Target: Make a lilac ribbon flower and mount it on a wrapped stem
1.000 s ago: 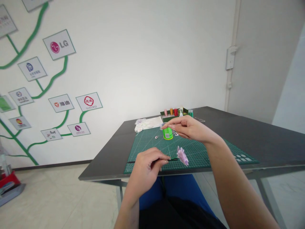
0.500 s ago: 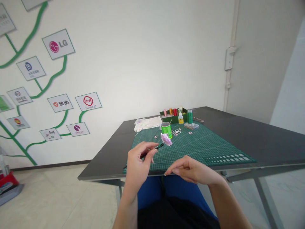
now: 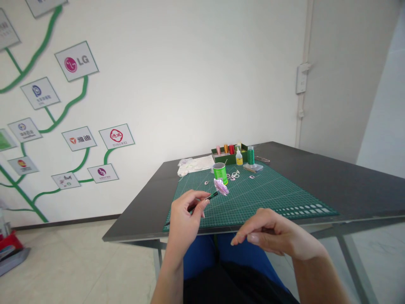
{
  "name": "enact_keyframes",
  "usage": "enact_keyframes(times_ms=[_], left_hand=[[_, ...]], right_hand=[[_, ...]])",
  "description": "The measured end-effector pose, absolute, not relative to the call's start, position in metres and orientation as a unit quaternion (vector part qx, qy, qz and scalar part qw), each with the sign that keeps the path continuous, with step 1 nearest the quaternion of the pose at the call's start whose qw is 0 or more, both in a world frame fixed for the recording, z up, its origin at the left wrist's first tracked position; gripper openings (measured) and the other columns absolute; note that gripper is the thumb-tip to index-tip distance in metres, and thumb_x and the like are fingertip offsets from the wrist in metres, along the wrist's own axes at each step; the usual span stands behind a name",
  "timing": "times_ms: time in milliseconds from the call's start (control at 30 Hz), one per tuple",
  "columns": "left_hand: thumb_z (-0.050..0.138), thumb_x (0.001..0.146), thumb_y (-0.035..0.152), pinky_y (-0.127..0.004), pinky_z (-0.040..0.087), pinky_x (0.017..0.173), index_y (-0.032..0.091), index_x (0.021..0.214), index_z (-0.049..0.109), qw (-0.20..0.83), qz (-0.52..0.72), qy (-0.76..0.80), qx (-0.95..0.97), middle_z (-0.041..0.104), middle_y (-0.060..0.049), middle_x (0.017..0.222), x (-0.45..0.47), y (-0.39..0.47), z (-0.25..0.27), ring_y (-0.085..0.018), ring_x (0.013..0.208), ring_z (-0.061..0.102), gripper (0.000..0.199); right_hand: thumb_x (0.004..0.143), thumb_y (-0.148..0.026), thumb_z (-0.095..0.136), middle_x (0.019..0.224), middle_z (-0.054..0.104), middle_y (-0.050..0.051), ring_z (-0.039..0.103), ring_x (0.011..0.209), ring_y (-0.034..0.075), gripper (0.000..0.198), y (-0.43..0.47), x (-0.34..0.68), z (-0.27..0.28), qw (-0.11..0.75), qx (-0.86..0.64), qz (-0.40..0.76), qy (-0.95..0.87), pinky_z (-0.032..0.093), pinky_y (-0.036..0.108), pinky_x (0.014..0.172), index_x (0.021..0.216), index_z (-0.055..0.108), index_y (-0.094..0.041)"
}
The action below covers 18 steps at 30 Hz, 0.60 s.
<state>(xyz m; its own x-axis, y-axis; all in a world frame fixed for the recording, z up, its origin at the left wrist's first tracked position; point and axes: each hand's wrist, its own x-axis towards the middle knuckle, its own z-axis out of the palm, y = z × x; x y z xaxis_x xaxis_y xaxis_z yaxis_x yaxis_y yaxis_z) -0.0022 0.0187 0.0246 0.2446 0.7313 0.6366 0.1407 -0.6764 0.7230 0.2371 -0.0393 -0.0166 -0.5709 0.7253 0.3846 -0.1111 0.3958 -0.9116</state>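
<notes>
My left hand [image 3: 187, 213] is closed around the thin dark stem [image 3: 212, 195] of a pale purple artificial flower [image 3: 221, 187]. The stem slants up to the right, so the bloom is just past my fingertips, in front of the green can [image 3: 220, 172]. To the right, over the table's front edge, hovers my right hand [image 3: 274, 234]. Its fingers are curled and the thumb is pressed in under the index finger; whatever they pinch, if anything, is too fine to make out. A green cutting mat [image 3: 249, 196] lies below both hands.
Small loops and petal-like pieces [image 3: 233, 175] lie behind the can. Farther back are a dark green box [image 3: 226, 157] of thread spools, a yellow-labelled bottle [image 3: 239, 158], a green spool [image 3: 251, 155] and a white cloth [image 3: 198, 164]. Scissors [image 3: 262, 159] lie at the back right.
My right hand has moved to the right and slightly down, away from the flower. My left hand keeps its hold on the stem and has barely shifted.
</notes>
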Motion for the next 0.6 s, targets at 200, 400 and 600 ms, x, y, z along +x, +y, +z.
enact_keyframes(times_ms=[200, 400, 600], left_hand=[[0.068, 0.093, 0.018, -0.022, 0.046, 0.052, 0.017, 0.090, 0.081, 0.232, 0.515, 0.292, 0.771, 0.066, -0.001, 0.073, -0.001, 0.016, 0.025, -0.011, 0.053, 0.060, 0.014], [0.065, 0.097, 0.014, -0.025, 0.048, 0.059, 0.019, 0.090, 0.080, 0.160, 0.474, 0.257, 0.827, 0.074, -0.005, 0.078, -0.002, 0.008, 0.030, -0.016, 0.064, 0.067, 0.017], [0.066, 0.099, 0.009, -0.026, 0.049, 0.064, 0.018, 0.091, 0.079, 0.142, 0.466, 0.238, 0.840, 0.077, -0.005, 0.080, -0.002, 0.004, 0.031, -0.018, 0.073, 0.071, 0.018]], right_hand=[[0.107, -0.043, 0.067, 0.049, 0.046, -0.006, 0.030, 0.038, 0.006, 0.036, -0.043, 0.235, -0.004, 0.438, -0.173, 0.460, -0.753, 0.019, 0.021, 0.038, 0.118, 0.088, -0.015], [0.108, -0.039, 0.065, 0.058, 0.051, -0.004, 0.029, 0.050, 0.008, 0.036, -0.047, 0.228, 0.044, 0.429, -0.192, 0.325, -0.821, 0.022, 0.026, 0.048, 0.118, 0.088, -0.013], [0.106, -0.039, 0.063, 0.068, 0.064, 0.001, 0.045, 0.059, 0.012, 0.037, -0.034, 0.230, 0.088, 0.416, -0.321, 0.286, -0.801, 0.032, 0.025, 0.052, 0.121, 0.086, -0.015]])
